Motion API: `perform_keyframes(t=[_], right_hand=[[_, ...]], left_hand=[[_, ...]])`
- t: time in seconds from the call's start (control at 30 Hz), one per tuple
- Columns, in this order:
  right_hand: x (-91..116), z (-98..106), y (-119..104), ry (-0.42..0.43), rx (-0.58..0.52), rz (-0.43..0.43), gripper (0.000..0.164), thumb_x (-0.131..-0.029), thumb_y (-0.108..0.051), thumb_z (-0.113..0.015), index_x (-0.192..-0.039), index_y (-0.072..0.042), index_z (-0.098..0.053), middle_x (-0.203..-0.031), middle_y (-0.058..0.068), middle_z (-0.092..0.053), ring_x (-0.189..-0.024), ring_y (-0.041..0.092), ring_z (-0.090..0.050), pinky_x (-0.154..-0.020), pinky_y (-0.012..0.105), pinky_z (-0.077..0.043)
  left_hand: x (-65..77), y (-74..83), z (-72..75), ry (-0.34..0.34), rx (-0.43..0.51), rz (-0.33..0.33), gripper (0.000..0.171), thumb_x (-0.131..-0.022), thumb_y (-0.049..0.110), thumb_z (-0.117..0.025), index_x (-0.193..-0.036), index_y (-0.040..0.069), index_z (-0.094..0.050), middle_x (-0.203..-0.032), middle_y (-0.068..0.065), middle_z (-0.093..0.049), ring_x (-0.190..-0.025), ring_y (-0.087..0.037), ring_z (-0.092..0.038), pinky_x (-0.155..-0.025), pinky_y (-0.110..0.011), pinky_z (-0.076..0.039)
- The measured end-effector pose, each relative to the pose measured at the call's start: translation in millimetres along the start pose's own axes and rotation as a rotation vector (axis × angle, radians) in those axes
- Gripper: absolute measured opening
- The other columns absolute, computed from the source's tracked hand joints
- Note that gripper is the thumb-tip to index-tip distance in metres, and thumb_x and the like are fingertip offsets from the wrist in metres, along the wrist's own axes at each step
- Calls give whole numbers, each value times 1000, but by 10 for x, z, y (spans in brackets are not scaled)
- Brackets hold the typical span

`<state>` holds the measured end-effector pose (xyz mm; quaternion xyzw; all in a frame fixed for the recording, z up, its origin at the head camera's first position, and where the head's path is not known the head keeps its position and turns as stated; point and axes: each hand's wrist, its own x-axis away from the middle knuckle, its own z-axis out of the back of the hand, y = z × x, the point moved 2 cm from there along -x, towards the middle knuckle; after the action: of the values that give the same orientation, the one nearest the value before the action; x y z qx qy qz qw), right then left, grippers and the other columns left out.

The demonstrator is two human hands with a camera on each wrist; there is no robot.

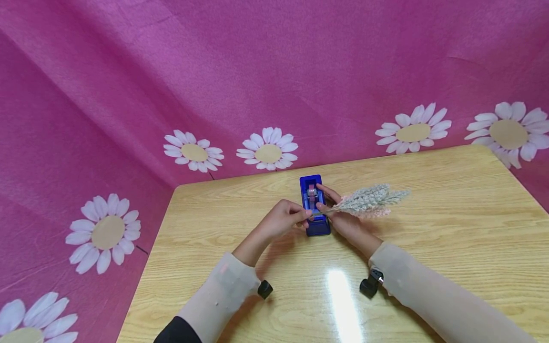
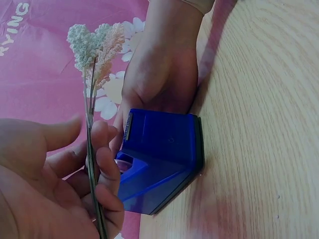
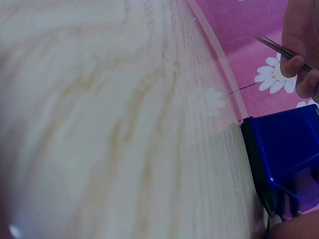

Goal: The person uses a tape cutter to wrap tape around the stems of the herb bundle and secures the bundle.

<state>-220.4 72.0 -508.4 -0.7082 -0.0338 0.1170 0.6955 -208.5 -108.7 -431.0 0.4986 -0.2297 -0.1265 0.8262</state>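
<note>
My left hand grips the thin stems of a small bunch of artificial flower sprigs, fingers curled round them. Pale green and pink heads of the sprigs point right in the head view, above my right wrist. Just beneath the stems, a blue tape dispenser stands on the table, with a tape roll in its well and a toothed cutter at one end. From the right side my right hand holds the dispenser, thumb over its edge near the roll; the left wrist view hides most of those fingers behind it.
The wood-grain table has a bright light reflection near its front. A magenta cloth with white daisies hangs behind and to the left. Each sleeved forearm carries a small black camera at the wrist.
</note>
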Motion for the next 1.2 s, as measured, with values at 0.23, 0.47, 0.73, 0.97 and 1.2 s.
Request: perform_keyframes(t=[0.23, 0.47, 0.73, 0.97, 1.2], right_hand=[[3, -13, 0, 9, -26, 22, 57, -105, -5, -55, -157, 1, -35, -158, 32, -36, -147, 45, -34, -120, 52, -28], [-9, -32, 3, 62, -40, 72, 56, -101, 1, -58, -153, 8, -38, -154, 35, -39, -144, 49, -36, -120, 59, -25], [-31, -53, 17, 102, -56, 81, 56, -96, 5, -57, -149, 12, -39, -151, 36, -42, -138, 48, -42, -110, 28, -38], [-20, -32, 21, 34, -69, 45, 57, -101, 2, -54, -154, 7, -35, -154, 36, -39, -141, 46, -39, -99, 14, -39], [-25, -6, 31, -12, -50, 17, 58, -105, -3, -54, -158, 2, -31, -157, 33, -37, -144, 45, -36, -104, 18, -38]], left_hand=[[7, 26, -8, -12, 27, 15, 22, -104, 7, -60, -105, -7, -77, -89, -17, -73, -97, -42, -68, -87, -48, -58], [-5, 41, 3, -31, 38, 1, 16, -101, 1, -64, -100, -10, -74, -86, -18, -72, -86, -39, -69, -89, -56, -57], [-44, 57, 29, -17, 7, -9, 10, -98, 0, -67, -97, -9, -73, -88, -20, -75, -95, -42, -73, -89, -52, -58], [-64, 48, 38, -14, 9, -4, 7, -98, -1, -66, -93, -5, -69, -85, -18, -71, -96, -47, -69, -85, -49, -59], [-65, 39, 46, 8, 21, 30, 6, -99, 2, -67, -96, -2, -70, -85, -19, -75, -90, -34, -76, -73, -37, -56]])
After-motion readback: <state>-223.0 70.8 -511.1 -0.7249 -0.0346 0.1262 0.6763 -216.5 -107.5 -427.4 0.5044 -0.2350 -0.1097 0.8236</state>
